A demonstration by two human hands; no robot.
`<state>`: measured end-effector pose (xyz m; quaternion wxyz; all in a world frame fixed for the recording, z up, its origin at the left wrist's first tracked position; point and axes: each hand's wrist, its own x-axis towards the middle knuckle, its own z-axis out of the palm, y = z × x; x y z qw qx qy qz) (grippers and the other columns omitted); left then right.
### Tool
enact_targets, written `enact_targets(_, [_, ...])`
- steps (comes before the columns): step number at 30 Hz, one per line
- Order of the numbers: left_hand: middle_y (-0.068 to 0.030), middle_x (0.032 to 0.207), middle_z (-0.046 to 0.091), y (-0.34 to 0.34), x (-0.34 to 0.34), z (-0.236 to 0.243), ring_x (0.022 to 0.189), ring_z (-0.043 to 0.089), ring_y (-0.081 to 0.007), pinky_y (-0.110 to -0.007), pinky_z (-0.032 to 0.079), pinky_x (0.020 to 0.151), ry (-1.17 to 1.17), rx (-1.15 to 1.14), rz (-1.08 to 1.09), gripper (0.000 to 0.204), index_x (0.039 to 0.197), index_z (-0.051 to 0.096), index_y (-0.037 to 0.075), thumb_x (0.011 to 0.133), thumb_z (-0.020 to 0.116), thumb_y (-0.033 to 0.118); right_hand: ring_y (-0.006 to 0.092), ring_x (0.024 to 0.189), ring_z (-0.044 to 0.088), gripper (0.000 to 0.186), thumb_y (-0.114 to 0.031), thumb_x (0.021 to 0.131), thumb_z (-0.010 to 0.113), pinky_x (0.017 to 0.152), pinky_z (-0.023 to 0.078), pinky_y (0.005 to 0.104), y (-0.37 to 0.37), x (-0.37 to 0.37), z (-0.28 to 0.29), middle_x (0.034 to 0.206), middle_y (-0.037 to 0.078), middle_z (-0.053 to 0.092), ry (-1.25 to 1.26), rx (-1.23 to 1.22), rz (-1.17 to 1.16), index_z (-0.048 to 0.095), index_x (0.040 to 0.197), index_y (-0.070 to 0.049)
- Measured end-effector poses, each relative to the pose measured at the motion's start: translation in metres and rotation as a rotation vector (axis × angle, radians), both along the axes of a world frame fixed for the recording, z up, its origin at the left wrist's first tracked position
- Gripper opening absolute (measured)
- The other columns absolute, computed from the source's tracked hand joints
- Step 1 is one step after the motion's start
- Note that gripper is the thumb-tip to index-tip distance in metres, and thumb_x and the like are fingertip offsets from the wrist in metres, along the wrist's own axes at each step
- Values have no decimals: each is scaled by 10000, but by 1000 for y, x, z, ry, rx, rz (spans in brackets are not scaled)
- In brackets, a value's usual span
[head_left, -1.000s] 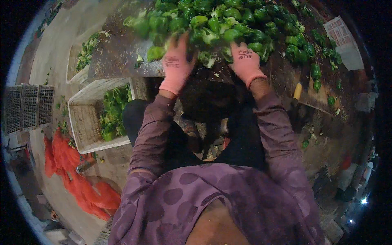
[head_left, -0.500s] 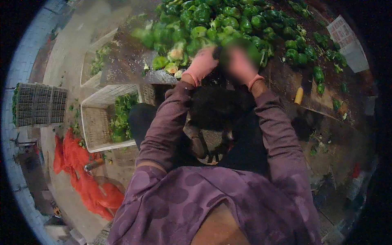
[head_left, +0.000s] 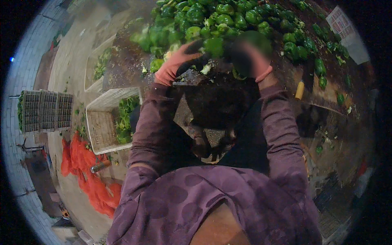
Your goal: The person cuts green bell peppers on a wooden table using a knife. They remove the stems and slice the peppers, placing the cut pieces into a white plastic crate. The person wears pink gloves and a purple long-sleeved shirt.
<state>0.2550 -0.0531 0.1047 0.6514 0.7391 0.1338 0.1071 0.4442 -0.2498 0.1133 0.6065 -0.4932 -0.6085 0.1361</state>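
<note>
pink gloves [head_left: 165,72] cover both hands. the left hand [head_left: 181,59] curves its fingers just beside a bright green pepper [head_left: 213,47]; whether it grips it, i cannot tell. the right hand [head_left: 254,59], on that pepper's other side, is too blurred to show its state. beyond both hands, green peppers [head_left: 195,16] heap on a dark table [head_left: 122,73]. left of the hands and nearer the body stands a white crate [head_left: 102,126]; right of them lies a yellow handle [head_left: 300,90].
</note>
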Motion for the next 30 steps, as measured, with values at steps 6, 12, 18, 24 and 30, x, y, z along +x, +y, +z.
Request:
enact_targets(6, [-90,1133,630,-50,13,-2,971,590,-174,-325,476,853,-85,209,59,602,1280,498,-17,769,765,159,157,870,608,342,-150,824,693,764,506,299,17,-31,-45,1032,35,639,1094,16,-204,588,1129,-38])
enact_targets(12, [-82,1034,653,-76,24,-11,907,593,-153,-288,484,820,-72,630,353,524,1171,554,-9,721,786,123,158,795,612,347,-156,782,752,702,512,301,42,-42,-48,966,18,645,1299,-125,-45,599,1076,-53])
enact_targets(18, [-128,989,676,-90,39,-5,894,637,-192,-318,502,812,-186,581,504,490,1102,574,-33,694,793,130,197,827,617,420,-130,733,781,722,517,328,53,-25,-60,998,58,637,1168,26,-320,572,1080,-18])
enact_targets(24, [-203,1022,635,-85,56,-4,968,603,-293,-380,485,830,-114,509,579,504,1104,579,-10,729,772,266,170,762,605,256,-200,795,736,672,528,358,31,23,-41,884,57,640,1345,145,-527,652,969,-32])
enact_targets(30, [-163,1056,575,-96,74,-51,828,620,-359,-443,505,731,-70,1287,408,459,1168,538,65,769,682,240,150,776,636,167,-113,877,634,694,546,307,-13,49,-39,926,46,665,977,103,-462,692,1015,-39])
